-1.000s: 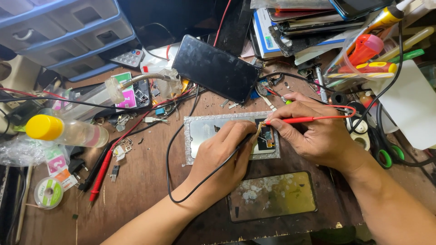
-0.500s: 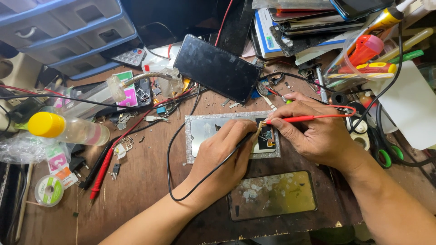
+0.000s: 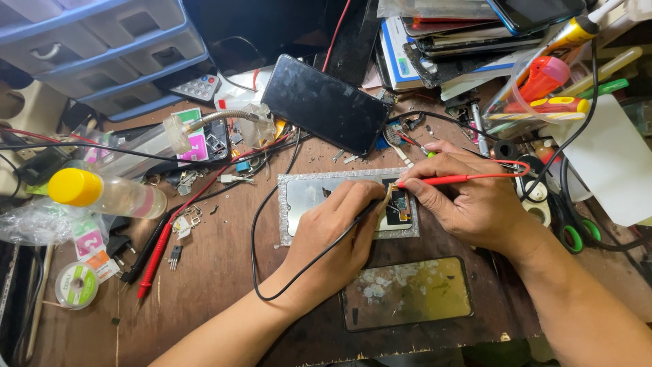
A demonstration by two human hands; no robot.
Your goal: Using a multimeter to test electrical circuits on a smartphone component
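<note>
An opened phone [image 3: 339,200] lies face down at the middle of a worn wooden workbench [image 3: 204,285], its silver frame bared and a small circuit board [image 3: 399,207] showing at its right end; both hands meet over that board. The left hand [image 3: 339,231] rests on the phone's lower edge, pinching a black test probe [image 3: 370,209] whose tip touches the board; its black lead [image 3: 272,272] loops away to the left. The right hand [image 3: 468,200] lies just right of the phone, gripping a red test probe [image 3: 448,179] pointed leftward onto the same spot; its red wire [image 3: 509,166] curls back over the knuckles. Just below the phone sits a glass panel [image 3: 407,293] with a mottled, scraped face; above it lies a dark phone [image 3: 324,104], screen blank and tilted. Farther left are a clear bottle with a yellow cap [image 3: 102,192] lying on its side and a small spool [image 3: 76,285]; blue plastic drawers [image 3: 102,41] stand at the upper left; green-handled scissors [image 3: 570,234] lie at the right.
</note>
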